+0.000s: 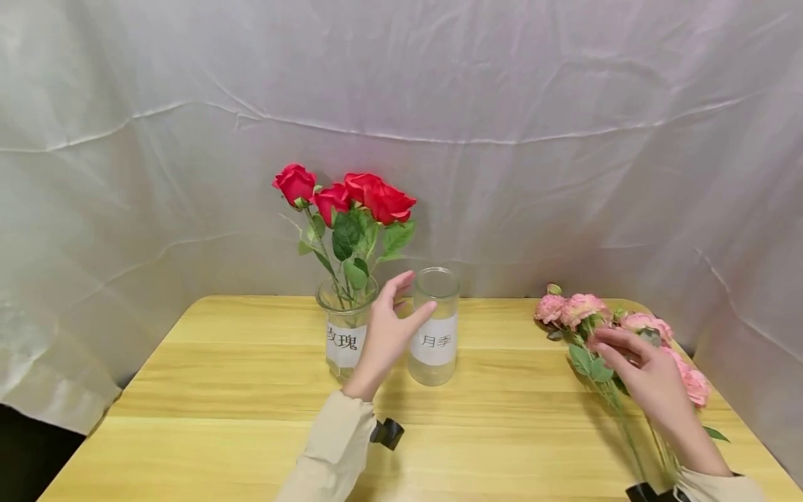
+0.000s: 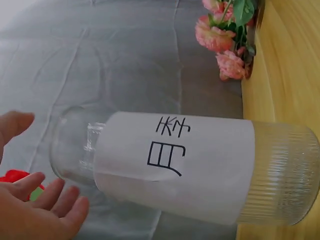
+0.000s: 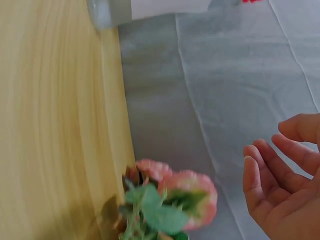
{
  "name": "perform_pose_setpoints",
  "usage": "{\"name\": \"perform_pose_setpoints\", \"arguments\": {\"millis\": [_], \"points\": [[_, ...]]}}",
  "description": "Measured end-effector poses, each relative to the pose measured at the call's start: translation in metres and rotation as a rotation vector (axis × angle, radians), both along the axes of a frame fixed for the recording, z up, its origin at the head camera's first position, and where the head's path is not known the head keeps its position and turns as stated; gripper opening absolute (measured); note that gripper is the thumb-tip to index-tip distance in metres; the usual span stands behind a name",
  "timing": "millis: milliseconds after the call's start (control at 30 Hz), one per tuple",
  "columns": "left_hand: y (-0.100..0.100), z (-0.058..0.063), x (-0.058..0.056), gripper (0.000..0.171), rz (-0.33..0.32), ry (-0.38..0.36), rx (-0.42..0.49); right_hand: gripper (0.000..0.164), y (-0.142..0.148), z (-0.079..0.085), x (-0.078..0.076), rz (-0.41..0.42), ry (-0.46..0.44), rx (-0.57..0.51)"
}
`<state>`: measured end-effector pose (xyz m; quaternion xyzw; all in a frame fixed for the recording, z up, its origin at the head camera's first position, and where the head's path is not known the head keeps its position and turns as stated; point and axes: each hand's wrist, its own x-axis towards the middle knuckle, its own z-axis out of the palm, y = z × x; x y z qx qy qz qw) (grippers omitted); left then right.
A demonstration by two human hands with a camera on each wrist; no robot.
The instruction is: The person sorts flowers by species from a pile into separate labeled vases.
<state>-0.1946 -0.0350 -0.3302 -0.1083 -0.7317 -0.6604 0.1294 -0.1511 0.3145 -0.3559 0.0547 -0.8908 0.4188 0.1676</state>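
Red roses (image 1: 385, 201) stand in the rose vase (image 1: 341, 355), so that half of the work looks done. Just beside it on the table (image 1: 238, 390) is the second vase (image 1: 434, 341), upright, its paper label (image 2: 175, 165) facing the person and nothing inside it. The pink flowers (image 1: 583, 310) lie toward the table's right side, well apart from both vases; putting them in the second vase seems to be the part left.

The left hand (image 1: 385, 335) is between the two vases, near the mouth of the second one. Its grip is wide, thumb and fingers well apart, with hold of nothing. The right hand (image 1: 652, 380) hovers at the pink flowers with fingers loosely bent; the right wrist view shows its grip half spread and holding nothing. Whether a fingertip brushes one of the pink flowers, I cannot tell.
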Motion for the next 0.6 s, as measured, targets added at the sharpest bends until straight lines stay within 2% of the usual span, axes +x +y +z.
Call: {"name": "perform_pose_setpoints", "arguments": {"millis": [267,400,600], "points": [[0.008,-0.002,-0.013,0.07,-0.001,-0.079,-0.077,0.036,0.026,-0.006,0.004,-0.033,-0.054,0.051],[0.011,-0.004,-0.015,0.069,0.024,-0.109,-0.043,0.037,0.032,-0.012,0.006,-0.041,-0.075,0.06],[0.015,-0.006,-0.017,0.064,0.063,-0.115,0.005,0.036,0.037,-0.02,0.007,-0.051,-0.108,0.031]]}}
